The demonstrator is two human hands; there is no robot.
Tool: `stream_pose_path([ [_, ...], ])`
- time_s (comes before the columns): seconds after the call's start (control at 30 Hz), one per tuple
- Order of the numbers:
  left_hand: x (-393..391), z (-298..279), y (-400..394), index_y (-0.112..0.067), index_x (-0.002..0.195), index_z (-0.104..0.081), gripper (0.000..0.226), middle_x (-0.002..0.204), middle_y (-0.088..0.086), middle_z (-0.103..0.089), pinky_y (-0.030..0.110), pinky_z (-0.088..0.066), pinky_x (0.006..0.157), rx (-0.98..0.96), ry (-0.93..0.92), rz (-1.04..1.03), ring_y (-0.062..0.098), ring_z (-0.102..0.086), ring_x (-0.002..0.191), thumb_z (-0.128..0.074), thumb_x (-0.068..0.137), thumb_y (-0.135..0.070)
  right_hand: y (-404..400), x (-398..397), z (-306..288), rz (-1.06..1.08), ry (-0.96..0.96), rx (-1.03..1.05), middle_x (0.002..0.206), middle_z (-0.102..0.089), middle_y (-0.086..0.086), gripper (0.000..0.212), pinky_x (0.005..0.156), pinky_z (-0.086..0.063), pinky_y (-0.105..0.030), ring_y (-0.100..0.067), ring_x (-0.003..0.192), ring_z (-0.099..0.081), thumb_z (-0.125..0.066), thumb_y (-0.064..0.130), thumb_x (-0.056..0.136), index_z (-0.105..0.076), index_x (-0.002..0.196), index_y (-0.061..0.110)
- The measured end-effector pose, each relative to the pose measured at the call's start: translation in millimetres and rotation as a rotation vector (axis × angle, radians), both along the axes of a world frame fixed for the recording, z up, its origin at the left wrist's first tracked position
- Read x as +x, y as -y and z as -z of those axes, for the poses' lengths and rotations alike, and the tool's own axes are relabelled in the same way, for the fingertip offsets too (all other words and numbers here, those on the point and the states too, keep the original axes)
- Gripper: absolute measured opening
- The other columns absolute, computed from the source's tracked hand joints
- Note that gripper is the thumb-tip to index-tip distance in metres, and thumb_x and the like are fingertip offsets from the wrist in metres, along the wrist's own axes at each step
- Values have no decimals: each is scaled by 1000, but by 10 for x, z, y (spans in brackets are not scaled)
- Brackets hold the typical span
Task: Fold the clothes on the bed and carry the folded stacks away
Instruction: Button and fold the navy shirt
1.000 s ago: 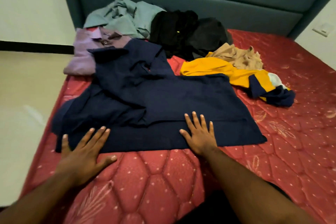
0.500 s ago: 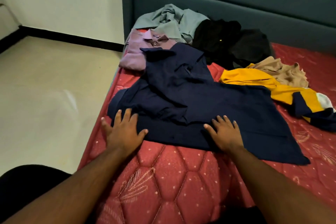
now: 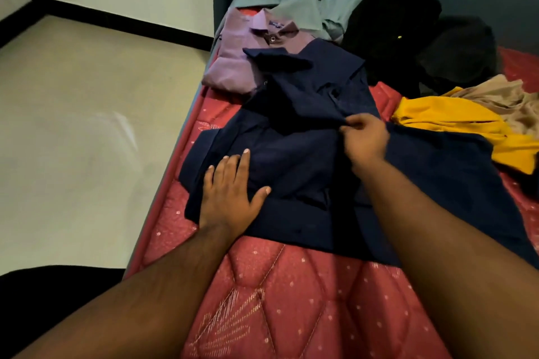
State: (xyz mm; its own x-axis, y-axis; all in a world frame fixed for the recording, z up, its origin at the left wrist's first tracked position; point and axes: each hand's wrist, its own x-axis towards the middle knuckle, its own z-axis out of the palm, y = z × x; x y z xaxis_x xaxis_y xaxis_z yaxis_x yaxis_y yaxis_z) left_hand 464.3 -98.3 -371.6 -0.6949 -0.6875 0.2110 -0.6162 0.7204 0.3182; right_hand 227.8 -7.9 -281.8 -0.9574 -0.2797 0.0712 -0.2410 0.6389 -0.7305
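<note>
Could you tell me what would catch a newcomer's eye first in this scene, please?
First, the navy shirt spread across the near part of the red mattress, with the left hand pressing it flat and the right hand pinching a fold at its middle. Next, the bright yellow garment at the right edge, and the purple shirt near the headboard.

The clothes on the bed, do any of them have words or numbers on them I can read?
No words or numbers can be read here.
Purple shirt: a small dark tag inside the collar carries pale marks, too blurred to read.
Black garment: a tiny yellow spot, too small to tell what it is.
Navy shirt, yellow garment: no print shows.
</note>
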Motion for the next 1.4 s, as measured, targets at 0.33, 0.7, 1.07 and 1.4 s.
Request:
stream_pose_path([
  [0.33, -18, 35, -12, -10, 150, -30, 86, 142, 12, -45, 51, -26, 113, -45, -3, -9, 30, -37, 136, -37, 83, -64, -161, 21, -135, -932, -756, 687, 147, -42, -5, 61, 105, -35, -47, -34, 132, -40, -54, 5, 81, -48, 138, 26],
  [0.7, -2, 73, 11, -12, 133, -46, 72, 140, 9, -47, 50, -23, 115, 13, -113, -3, 28, -39, 136, -47, 82, -62, 256, -375, -966, -660, -606, 1707, 143, -49, -2, 41, 108, -22, -46, -26, 135, -41, -53, 27, 93, -51, 134, 23],
  [1.07, 32, -105, -30, -9, 131, -47, 73, 135, 13, -49, 50, -26, 112, 89, -201, -29, 34, -43, 130, -75, 76, -47, -165, -207, -1910, -445, -901, 1281, 123, -58, -11, 35, 83, -42, -41, -35, 114, -55, -59, 29, 87, -63, 119, 14],
  [1.4, -682, -756, -572, -19, 104, -64, 19, 110, 7, -65, 41, -51, 83, 167, 117, 533, 30, -62, 103, -50, 94, -26, -771, 180, -1882, -784, -359, 235, 66, -49, 1, 36, 60, -33, -29, -12, 69, -44, -80, 17, 73, -45, 67, 17],
])
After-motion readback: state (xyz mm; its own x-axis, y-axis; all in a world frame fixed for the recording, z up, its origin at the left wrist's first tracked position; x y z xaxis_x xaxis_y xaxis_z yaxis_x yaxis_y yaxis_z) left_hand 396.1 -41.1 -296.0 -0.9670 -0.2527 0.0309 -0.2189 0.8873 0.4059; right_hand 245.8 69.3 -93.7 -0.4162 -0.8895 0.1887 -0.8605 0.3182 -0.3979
